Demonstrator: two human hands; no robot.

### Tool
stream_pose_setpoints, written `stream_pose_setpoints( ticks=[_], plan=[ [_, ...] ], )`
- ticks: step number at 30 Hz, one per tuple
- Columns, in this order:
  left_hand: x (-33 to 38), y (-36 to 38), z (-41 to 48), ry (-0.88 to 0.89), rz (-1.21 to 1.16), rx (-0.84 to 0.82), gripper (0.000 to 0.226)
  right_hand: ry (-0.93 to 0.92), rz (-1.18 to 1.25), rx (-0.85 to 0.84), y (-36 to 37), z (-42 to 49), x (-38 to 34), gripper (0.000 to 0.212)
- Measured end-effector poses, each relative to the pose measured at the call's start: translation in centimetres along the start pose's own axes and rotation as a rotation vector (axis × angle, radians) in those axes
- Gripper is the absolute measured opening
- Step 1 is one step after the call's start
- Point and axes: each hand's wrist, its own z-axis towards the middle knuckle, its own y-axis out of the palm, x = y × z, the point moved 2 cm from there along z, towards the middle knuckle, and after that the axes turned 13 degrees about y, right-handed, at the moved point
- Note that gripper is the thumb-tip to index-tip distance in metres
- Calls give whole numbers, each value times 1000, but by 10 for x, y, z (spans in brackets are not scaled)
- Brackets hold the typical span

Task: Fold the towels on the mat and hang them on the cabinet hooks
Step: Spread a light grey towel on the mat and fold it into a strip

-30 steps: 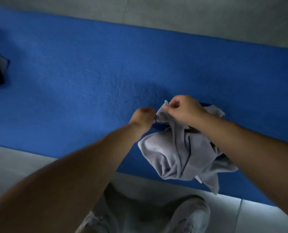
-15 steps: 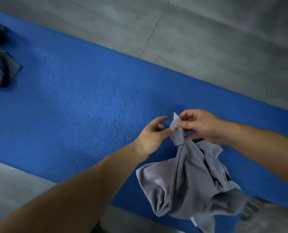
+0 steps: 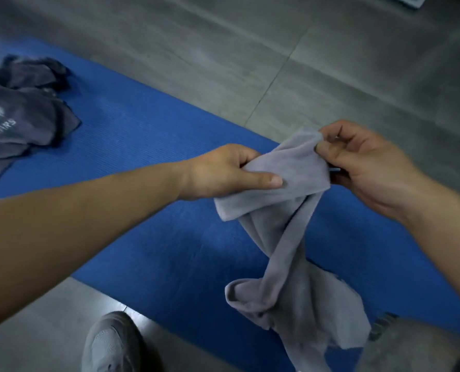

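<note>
Towel (image 3: 290, 170) above mat (image 3: 142, 130) | left fingers (image 3: 261, 181) clamp edge | right fingers (image 3: 328, 151) pinch corner

The grey towel (image 3: 290, 264) has been lifted higher above the mat (image 3: 142, 130) and now hangs twisted. The left hand (image 3: 223, 170), previously open beside it, now grips its top edge. The right hand (image 3: 368, 167) has moved away, spreading that edge.

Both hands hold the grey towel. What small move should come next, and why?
Probably draw the left hand and right hand apart along the edge of the grey towel: they grip it close together, and the rest hangs twisted over the blue mat, not yet flat for folding.
</note>
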Motion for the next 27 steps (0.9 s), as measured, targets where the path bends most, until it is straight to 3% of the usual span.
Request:
stream_pose_setpoints(
  ticks=[3,7,11,14,16,22,24,27],
  plan=[
    [-9,-16,-17,-43,50,-57,55,-40,29,148,5,4,-3,17],
    [-42,-16,-47,-87,110,-62,67,-161,-155,352,15,10,-13,19],
    [-77,4,-69,-79,-61,81,49,-313,-317,345,37,15,-39,14],
    [-92,7,-77,-50,-111,311,62,-393,-512,432,43,25,-50,5],
    [-95,-2,-86,-73,-56,442,58,-406,-655,508,45,36,-51,4],
    [-139,-11,-120,-275,-65,121,36,-411,-669,567,56,71,-43,14],
    [-154,-14,-133,-283,-145,192,35,-442,-586,593,58,81,-51,6],
    [-170,-19,-148,-280,-354,293,31,-421,-517,570,64,98,-53,12]
  ],
)
